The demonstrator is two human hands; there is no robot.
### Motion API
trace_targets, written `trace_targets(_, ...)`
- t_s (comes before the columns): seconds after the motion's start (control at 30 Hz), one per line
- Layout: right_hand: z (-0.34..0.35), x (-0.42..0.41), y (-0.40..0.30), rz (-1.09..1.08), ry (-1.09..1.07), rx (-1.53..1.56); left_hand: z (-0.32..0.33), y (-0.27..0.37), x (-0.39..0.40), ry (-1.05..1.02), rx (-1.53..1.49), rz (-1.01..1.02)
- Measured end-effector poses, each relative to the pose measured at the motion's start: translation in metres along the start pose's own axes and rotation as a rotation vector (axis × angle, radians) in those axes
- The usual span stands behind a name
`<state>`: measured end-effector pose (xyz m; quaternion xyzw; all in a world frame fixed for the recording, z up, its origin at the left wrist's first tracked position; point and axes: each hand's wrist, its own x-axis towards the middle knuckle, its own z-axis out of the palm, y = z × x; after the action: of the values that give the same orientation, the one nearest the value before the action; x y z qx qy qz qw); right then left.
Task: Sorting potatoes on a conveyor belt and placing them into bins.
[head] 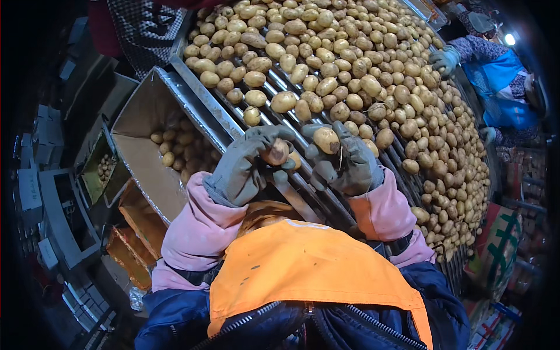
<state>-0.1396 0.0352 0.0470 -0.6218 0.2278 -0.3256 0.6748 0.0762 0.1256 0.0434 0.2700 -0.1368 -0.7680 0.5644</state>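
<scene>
My left hand (pixel 249 164), in a grey coated work glove, is closed around a brownish potato (pixel 277 152). Another potato (pixel 295 161) shows just beside its fingers; whether the hand holds that one too I cannot tell. In my right hand (pixel 348 162), gloved the same way, a pale potato (pixel 326 139) with a dark patch rests between thumb and fingers. Both hands are above the near edge of a metal roller table (pixel 280 78). Loose potatoes (pixel 350 61) cover much of its rollers, thickest toward the far side and the right.
A lined cardboard box (pixel 146 148) partly filled with potatoes adjoins the table's left rail (pixel 205 94). Beyond it are a yellowish crate (pixel 98 168) and orange containers (pixel 131 232). Across the table, a person's gloved hand (pixel 445 60) touches potatoes. Cartons (pixel 494 245) stand at right.
</scene>
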Motion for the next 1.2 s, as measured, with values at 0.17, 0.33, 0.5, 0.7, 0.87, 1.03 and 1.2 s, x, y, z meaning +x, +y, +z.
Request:
trace_targets(0.17, 0.003, -0.004, -0.008, 0.45, 0.062, 0.404, 0.012, -0.019, 0.018, 0.01, 0.398, 0.116)
trace_targets(0.33, 0.018, -0.005, -0.001, 0.34, 0.158, 0.204, 0.004, -0.038, 0.016, 0.068, 0.383, 0.145)
trace_targets(0.5, 0.029, 0.0, -0.039, 0.351, -0.053, 0.261, 0.007, -0.036, 0.006, 0.057, 0.337, 0.183)
trace_targets(0.7, 0.031, -0.007, -0.027, 0.36, -0.042, 0.126, 0.031, -0.029, -0.012, 0.087, 0.359, 0.242)
trace_targets(0.87, 0.032, -0.007, -0.02, 0.35, -0.062, 0.366, 0.025, -0.031, -0.019, -0.03, 0.212, 0.352)
trace_targets(1.03, 0.037, -0.002, -0.026, 0.419, -0.049, 0.378, 0.02, -0.028, -0.029, 0.082, 0.223, 0.421)
trace_targets(1.2, 0.06, -0.003, -0.025, 0.198, -0.006, -0.234, 0.014, -0.028, -0.044, 0.267, 0.954, 0.663)
